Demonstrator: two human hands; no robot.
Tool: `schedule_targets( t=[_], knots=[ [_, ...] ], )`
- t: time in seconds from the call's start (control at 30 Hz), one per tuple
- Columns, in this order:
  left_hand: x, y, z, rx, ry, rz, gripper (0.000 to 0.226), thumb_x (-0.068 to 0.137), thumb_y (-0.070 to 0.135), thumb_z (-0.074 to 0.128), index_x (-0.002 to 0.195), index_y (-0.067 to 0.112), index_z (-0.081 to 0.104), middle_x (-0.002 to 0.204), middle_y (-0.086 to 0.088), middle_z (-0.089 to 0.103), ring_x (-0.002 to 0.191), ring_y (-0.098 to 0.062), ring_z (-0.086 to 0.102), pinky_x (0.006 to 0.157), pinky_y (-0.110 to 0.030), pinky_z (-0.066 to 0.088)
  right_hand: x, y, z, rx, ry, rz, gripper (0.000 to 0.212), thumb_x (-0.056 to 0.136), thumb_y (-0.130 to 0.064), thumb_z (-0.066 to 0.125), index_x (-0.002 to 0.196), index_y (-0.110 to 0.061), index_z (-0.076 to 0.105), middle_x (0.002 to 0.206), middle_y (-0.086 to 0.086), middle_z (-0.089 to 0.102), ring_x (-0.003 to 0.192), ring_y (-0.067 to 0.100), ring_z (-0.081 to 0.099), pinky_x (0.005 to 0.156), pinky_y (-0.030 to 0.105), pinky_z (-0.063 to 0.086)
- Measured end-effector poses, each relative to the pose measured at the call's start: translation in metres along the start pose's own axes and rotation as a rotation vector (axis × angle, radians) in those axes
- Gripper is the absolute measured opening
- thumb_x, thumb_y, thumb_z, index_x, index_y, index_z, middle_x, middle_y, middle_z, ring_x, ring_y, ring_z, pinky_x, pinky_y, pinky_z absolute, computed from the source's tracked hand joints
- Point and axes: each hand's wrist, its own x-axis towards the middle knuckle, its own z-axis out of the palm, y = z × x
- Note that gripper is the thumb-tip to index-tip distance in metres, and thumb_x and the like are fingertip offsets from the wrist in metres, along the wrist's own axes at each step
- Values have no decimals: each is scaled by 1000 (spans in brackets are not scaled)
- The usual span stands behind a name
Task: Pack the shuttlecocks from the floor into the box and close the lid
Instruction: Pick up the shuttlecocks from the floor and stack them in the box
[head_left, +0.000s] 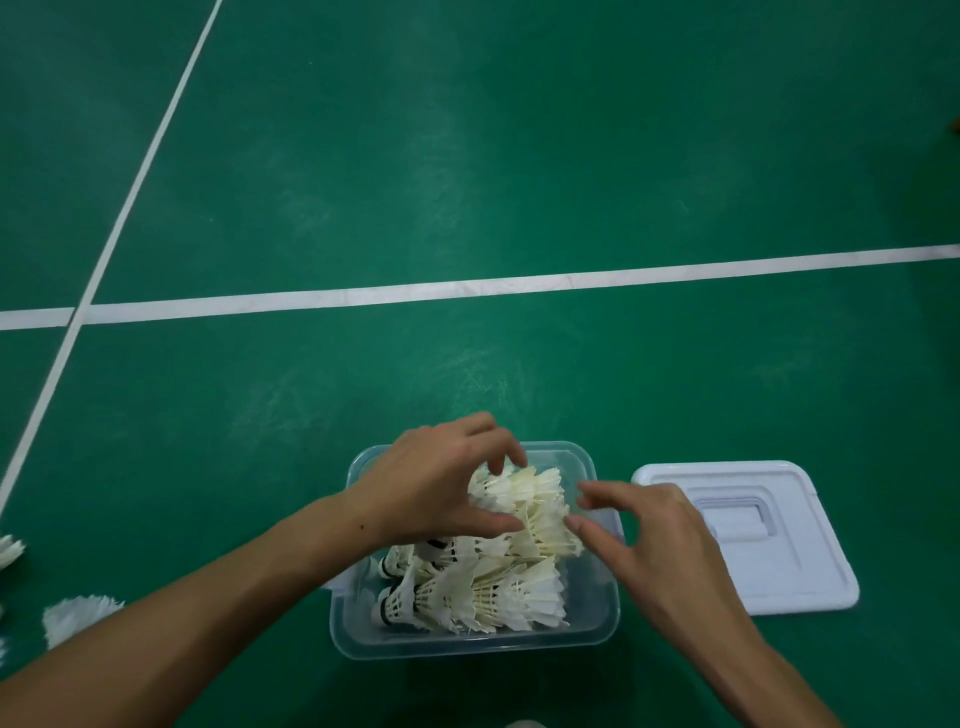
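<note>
Shuttlecocks (83, 616) lie loose on my far left; my left hand (441, 483) grips a stack (524, 499) inside the clear box (467, 642), my right hand (654, 540) loosely curled, fingertips touching feathers, lid (779, 577) beside.

no legible txt, labels or nos., maybe too blurry

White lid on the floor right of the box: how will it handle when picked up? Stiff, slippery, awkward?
The lid looks like moulded plastic with a raised rim, so probably stiff and light. It lies flat on the floor, so an edge may be hard to catch; its recessed handle looks like the easier grip.
</note>
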Motion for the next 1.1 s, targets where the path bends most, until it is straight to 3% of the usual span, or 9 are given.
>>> schedule_targets(
  t=[0.1,0.2,0.3,0.47,0.6,0.67,0.8,0.93,1.1],
  knots=[
    [3,7,-14,-90,14,67,83,68,68,86,134,35,50,112,20,50,94,7,53,80,-14,47,3,-8,-13,130,-26,-149,41,87,-43,81,126,-41,71,118,-30,67,113,-1,54,90,28,52],
    [8,16,-21,-179,-16,121,107,58,56,97,146,25,45,116,11,50,90,26,47,75,-1,36,4,-20,-13,279,-87,-288,47,87,-32,84,130,-41,68,128,-30,64,123,6,57,88,20,50],
    [11,18,-18,-224,-27,171,117,56,47,101,153,20,41,116,7,51,89,29,46,75,2,34,6,-27,-3,333,-85,-366,39,88,-30,84,125,-36,72,128,-26,66,125,8,58,91,22,50],
    [9,18,-8,-315,17,195,114,57,36,103,152,13,45,114,1,55,83,27,47,73,2,35,8,-24,6,349,-90,-362,28,87,-29,83,113,-36,75,112,-26,69,117,7,60,92,26,50],
    [10,13,-1,-351,56,169,102,63,41,100,149,22,50,114,10,54,73,0,48,69,-7,38,7,-21,8,346,-100,-339,25,88,-31,83,110,-37,75,104,-26,69,111,8,61,88,27,51],
    [8,10,2,-380,97,157,95,65,42,99,146,26,52,120,11,56,80,-8,54,72,-13,45,5,-19,7,322,-74,-362,22,90,-30,81,109,-37,74,103,-27,68,109,7,60,87,27,51],
    [-8,5,6,-506,219,50,95,65,44,99,146,26,52,139,13,53,113,-14,64,90,-30,58,-8,-2,-6,343,25,-268,23,90,-39,73,113,-39,72,105,-24,68,104,9,64,82,22,53],
    [-35,2,25,-351,91,16,86,69,65,89,142,35,53,134,25,54,118,-5,58,97,-26,53,-33,20,-21,419,114,-124,26,88,-22,77,108,-39,74,97,-11,72,90,13,69,75,19,55],
    [-55,13,60,-88,16,83,70,78,73,76,135,38,59,132,17,57,121,-3,54,101,-29,50,-63,29,-18,423,129,22,48,82,-4,84,103,-46,71,92,-13,72,78,11,67,64,11,51]
  ],
)
